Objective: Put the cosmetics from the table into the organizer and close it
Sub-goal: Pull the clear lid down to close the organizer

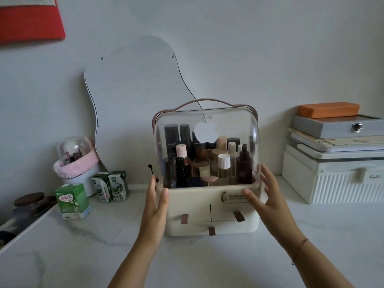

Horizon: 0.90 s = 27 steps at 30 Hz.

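Organizer (193, 202), clear lid (228, 119) down over bottles (224, 165), is stood mid-tabletop (83, 250) near the back edge, flanked by left hand (155, 204) and right hand (267, 196), fingers straight, nothing grasped, probably to seat the lid.

the room is dim and even, a cool grey daylight with no hard beam, and i can't tell where it enters. the white wall (228, 48) reads bluish grey. shadows are soft: a faint dark band under the organizer (193, 202) on the marble table (83, 256), another beneath the green carton (72, 201). pale streaks of glare run down the curved corners of the clear lid (207, 119). nothing is crisp; the label print is smeared and the jar (29, 204) at the left edge is murky. the wide lens bows the stacked boxes (336, 181) at the right.
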Each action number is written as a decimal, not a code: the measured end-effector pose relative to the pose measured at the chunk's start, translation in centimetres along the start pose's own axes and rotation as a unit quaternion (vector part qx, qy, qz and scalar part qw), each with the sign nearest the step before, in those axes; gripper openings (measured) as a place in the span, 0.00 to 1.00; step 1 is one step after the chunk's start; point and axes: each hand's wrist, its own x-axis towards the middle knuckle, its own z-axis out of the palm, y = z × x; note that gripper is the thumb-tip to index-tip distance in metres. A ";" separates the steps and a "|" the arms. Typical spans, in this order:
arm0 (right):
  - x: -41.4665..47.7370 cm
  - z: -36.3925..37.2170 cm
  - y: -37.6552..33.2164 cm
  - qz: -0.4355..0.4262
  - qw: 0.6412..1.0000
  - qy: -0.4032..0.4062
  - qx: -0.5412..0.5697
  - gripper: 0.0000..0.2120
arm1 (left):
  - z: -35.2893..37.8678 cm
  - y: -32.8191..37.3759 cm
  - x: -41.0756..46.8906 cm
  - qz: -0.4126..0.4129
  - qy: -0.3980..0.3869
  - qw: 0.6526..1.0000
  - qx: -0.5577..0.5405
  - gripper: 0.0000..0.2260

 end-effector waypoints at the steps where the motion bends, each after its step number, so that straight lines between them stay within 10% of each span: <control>1: 0.0 0.2 0.5 0.021 1.000 -0.001 0.008 0.42 | 0.1 -0.7 -0.2 -0.007 -0.008 1.000 -0.009 0.38; 27: 4.5 -6.4 9.8 0.232 0.955 0.173 0.064 0.18 | 15.7 -4.6 3.2 -0.094 -0.071 0.989 -0.086 0.29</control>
